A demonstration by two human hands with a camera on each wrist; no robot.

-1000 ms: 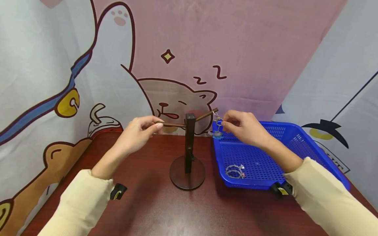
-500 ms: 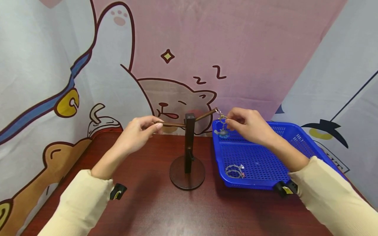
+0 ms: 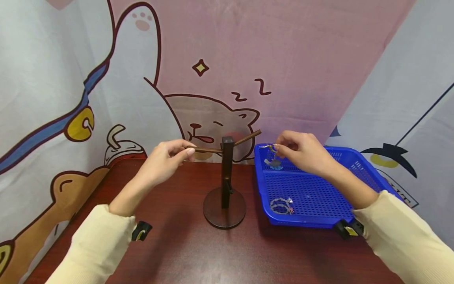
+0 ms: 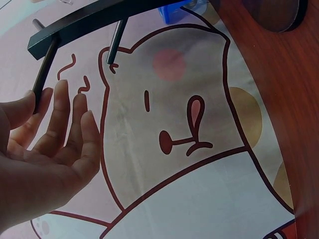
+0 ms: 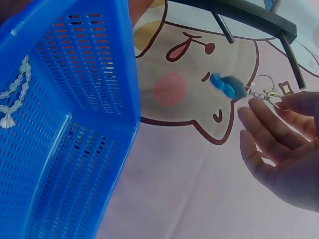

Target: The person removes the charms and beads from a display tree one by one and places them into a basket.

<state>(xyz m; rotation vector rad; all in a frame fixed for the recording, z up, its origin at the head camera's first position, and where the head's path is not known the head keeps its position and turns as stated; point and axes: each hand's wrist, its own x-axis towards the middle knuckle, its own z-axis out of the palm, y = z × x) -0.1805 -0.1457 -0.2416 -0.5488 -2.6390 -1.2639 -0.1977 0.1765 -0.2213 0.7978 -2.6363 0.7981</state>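
Observation:
A dark wooden stand (image 3: 227, 173) with a round base and a peg on either side stands on the table. My left hand (image 3: 170, 157) pinches the end of its left peg (image 3: 209, 150) between thumb and fingertips; in the left wrist view the other fingers (image 4: 62, 114) are spread below. To the right of the bare right peg (image 3: 248, 137), my right hand (image 3: 301, 150) pinches a keychain (image 3: 274, 163) by its gold clasp. From the clasp hangs a grey-and-blue charm (image 5: 229, 86), blurred in the right wrist view, over the basket's far left corner.
A blue plastic basket (image 3: 315, 193) sits right of the stand, with clear beaded bracelets (image 3: 281, 206) in its near left corner. Behind the reddish-brown table (image 3: 170, 252) hangs a printed cartoon cloth (image 3: 301, 59).
The keychain, whose ring was at the tip of the right peg, has come off it and moved right with my right hand. My left hand has stayed at the left peg.

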